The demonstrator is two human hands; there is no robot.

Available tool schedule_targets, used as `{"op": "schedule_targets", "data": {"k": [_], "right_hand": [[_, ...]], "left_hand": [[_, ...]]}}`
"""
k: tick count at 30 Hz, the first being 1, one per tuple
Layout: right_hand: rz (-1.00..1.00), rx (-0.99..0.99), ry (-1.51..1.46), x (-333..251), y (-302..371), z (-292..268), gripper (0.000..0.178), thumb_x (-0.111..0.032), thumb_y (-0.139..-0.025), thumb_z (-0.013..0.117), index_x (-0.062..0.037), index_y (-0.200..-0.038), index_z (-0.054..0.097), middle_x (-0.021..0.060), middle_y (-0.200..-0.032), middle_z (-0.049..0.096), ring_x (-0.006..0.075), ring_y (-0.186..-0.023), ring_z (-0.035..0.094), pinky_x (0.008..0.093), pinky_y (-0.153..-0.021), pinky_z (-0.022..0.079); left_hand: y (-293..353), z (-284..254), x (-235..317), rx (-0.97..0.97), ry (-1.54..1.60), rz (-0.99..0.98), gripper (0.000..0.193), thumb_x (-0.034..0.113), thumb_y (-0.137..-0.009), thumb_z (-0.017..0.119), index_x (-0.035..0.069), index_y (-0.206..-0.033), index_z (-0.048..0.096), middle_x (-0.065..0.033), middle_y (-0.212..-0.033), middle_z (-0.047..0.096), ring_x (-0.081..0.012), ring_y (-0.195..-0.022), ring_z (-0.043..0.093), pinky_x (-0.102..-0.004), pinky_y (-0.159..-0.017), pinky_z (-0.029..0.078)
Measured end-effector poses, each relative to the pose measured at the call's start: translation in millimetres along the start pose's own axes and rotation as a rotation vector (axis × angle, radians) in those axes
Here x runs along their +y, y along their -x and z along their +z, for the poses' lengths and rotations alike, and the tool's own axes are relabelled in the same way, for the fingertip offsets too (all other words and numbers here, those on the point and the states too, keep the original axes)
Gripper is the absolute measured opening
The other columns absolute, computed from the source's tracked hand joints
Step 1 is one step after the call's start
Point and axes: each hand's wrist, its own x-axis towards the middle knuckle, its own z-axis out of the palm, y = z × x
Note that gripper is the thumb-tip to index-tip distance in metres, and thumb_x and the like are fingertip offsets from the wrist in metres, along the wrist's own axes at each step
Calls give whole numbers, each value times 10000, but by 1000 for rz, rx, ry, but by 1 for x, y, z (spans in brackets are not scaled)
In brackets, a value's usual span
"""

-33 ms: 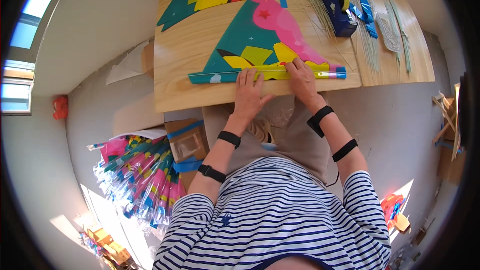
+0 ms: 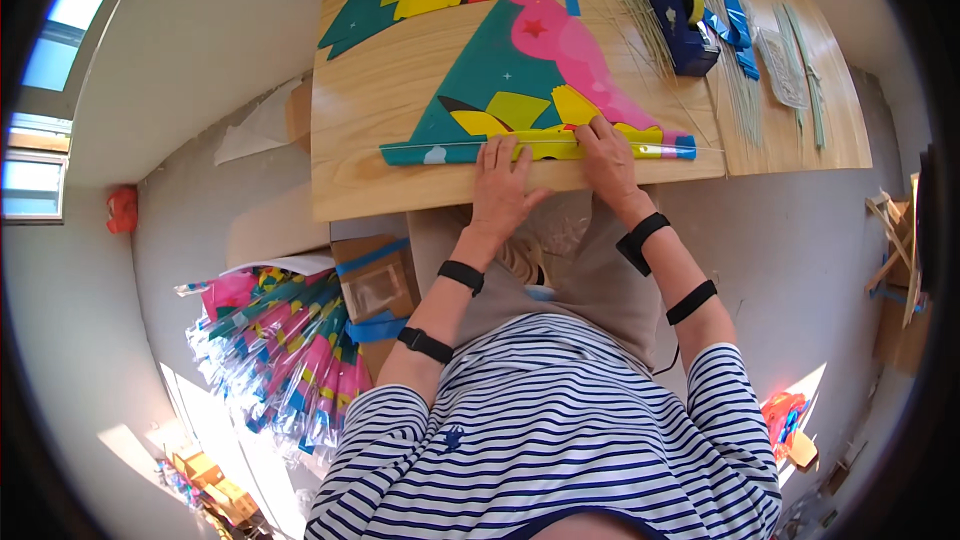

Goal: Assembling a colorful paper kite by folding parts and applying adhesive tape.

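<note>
If I ease off, the thin kite sail [image 2: 520, 80] could spring back or wrinkle along its near edge (it looks slippery), spoiling the fold. My left hand [image 2: 503, 185] lies flat with fingers spread on that edge; my right hand [image 2: 604, 160] presses beside it. The teal, pink and yellow sail lies on the wooden table [image 2: 380, 100].

I see a teal, pink and yellow triangular kite sheet [image 2: 520, 90] lying flat, its near edge under both my hands.
</note>
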Motion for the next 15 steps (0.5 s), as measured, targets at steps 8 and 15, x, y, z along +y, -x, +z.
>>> {"op": "schedule_targets", "data": {"k": [8, 15], "right_hand": [[5, -12, -7, -4, -2, 2, 222, 5, -822, 609, -69, -1029, 643, 120, -978, 570, 340, -957, 617, 446, -787, 503], [-2, 19, -25, 5, 3, 4, 260, 17, -802, 624, -77, -1042, 658, 116, -979, 573, 339, -958, 619, 448, -774, 501]], "left_hand": [[4, 6, 0, -5, -71, -36, 752, 472, -782, 848, 11, -1340, 644, -194, -1426, 531, -397, -1395, 446, -549, -1222, 305], [1, 5, 5, -39, -55, -45, 751, 442, -786, 857, 12, -1359, 631, -188, -1402, 546, -382, -1375, 464, -539, -1210, 316]]}}
